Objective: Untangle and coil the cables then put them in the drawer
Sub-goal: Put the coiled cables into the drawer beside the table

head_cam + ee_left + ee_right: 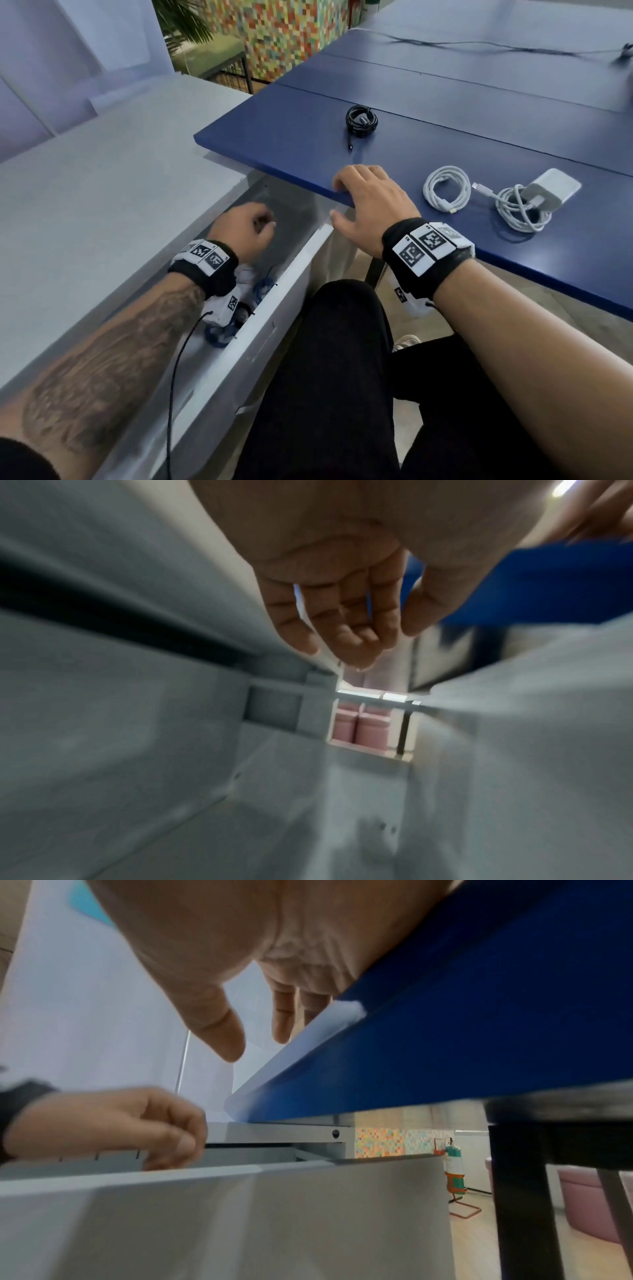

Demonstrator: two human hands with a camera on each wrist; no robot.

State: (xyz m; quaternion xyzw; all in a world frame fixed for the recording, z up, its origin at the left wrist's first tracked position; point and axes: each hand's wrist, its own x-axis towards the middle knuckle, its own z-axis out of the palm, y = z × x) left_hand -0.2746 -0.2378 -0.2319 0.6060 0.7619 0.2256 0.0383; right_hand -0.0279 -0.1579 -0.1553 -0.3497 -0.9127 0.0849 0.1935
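Left hand: left hand (pixel 245 228) hangs inside the open drawer (pixel 291 270); fingers (pixel 346 631) loosely curled, empty, clear of the drawer floor
Right hand: right hand (pixel 368 202) rests on the near edge of the blue desk (pixel 479 137); fingers (pixel 342 181) lie relaxed and a little apart on the top, thumb hanging off the edge — nothing held
Drawer: grey metal, pulled out beside the desk; the far part shows bare floor
Cable in drawer: blue cable (pixel 262 286) lies at the near end of the drawer, partly hidden under the left wrist unit; whether it is neatly coiled cannot be told
Cables on desk: black coiled cable (pixel 361 120) sits toward the middle of the desk, one plug end trailing toward the edge; white coiled cable (pixel 445 188) lies just right of the right hand; white charger (pixel 551 192) with its own cable looped around it, beside that coil
Far desk: a long black lead (pixel 479 46) runs loose across it
Markings: wristbands (pixel 428 253) carry square black-and-white coded tags — small characters beside them are not legible; no brand readable on charger or cables
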